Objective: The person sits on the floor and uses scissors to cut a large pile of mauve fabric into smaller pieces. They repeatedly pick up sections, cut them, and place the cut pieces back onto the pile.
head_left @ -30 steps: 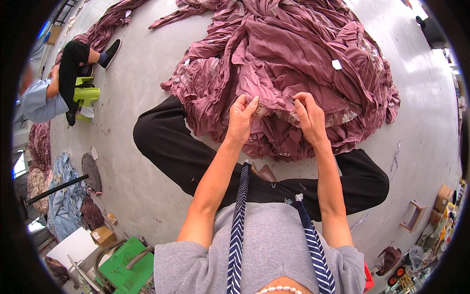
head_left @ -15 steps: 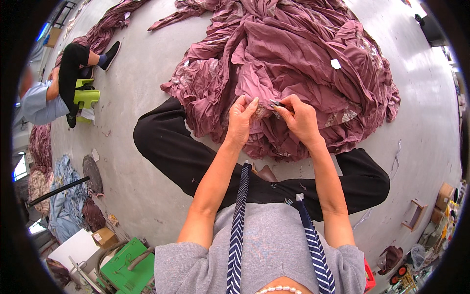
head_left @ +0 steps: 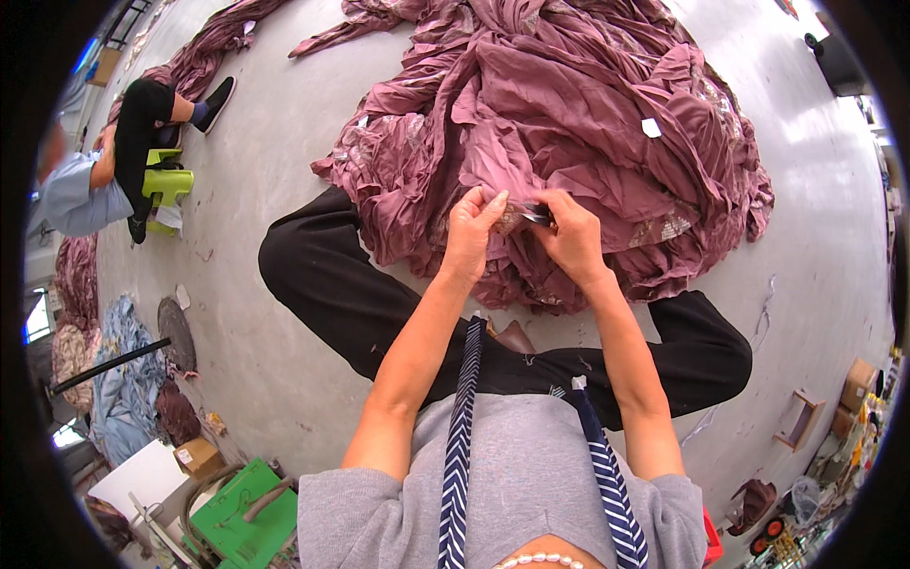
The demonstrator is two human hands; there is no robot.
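A large heap of mauve-pink fabric (head_left: 588, 114) with pale patterned patches lies in front of me, spread between my bent legs. At its near side my left hand (head_left: 471, 228) is closed, pinching a fold of the cloth between thumb and fingers. Just to the right, my right hand (head_left: 574, 235) is closed around small dark metal thread snips (head_left: 536, 216). Their tips point left toward the pinched cloth, close to my left fingertips. Whether the blades touch a thread is too small to tell.
At the far left another person (head_left: 85, 190) sits on a green stool (head_left: 169, 185). Light blue fabric (head_left: 131, 379) and a green machine panel (head_left: 245, 512) lie at the lower left. Cardboard boxes (head_left: 858, 384) and a small wooden frame (head_left: 801, 420) stand at the right.
My right hand has turned and shifted slightly left, so more of the snips' metal shows beside the pinched cloth. My left hand keeps its pinch almost in place.
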